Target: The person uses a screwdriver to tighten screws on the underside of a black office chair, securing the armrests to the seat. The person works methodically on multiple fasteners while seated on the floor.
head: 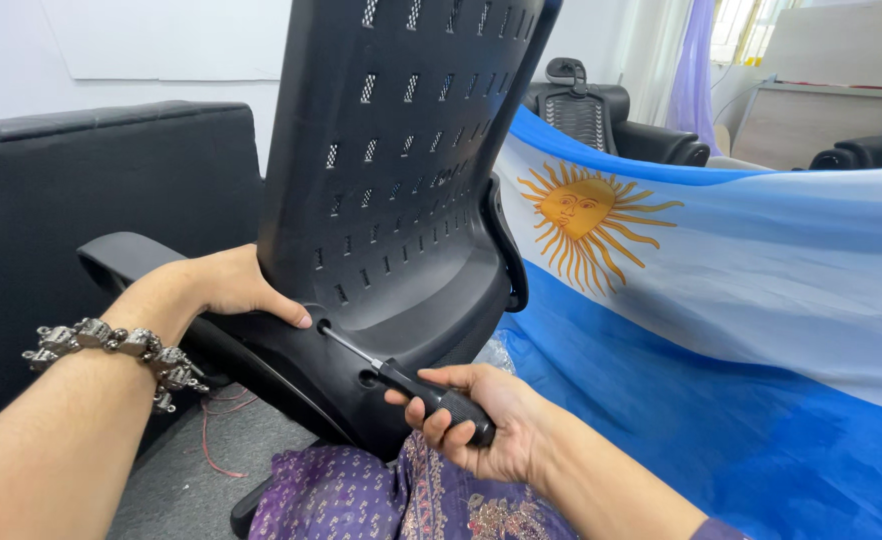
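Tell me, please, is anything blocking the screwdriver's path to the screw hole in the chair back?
Nothing visible does: the screwdriver in the right hand already has its tip in the hole, beside the left hand's thumb.
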